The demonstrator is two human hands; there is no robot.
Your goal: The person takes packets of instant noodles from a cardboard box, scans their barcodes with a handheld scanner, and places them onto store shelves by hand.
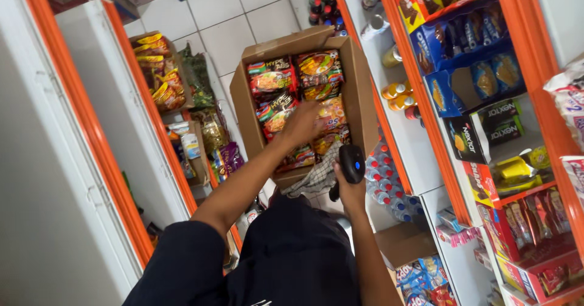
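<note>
Between orange-edged shop shelves, on the tiled floor, stands the cardboard box of noodle packets; left hand rests spread on one, gripping nothing; right hand, closed round the black scanner, should aim squarely at the packet's code.

The open brown cardboard box looks matt and rough; the colourful plastic noodle packets inside shine glossy. The black plastic handheld scanner is smooth, the white floor tiles glazed.
</note>
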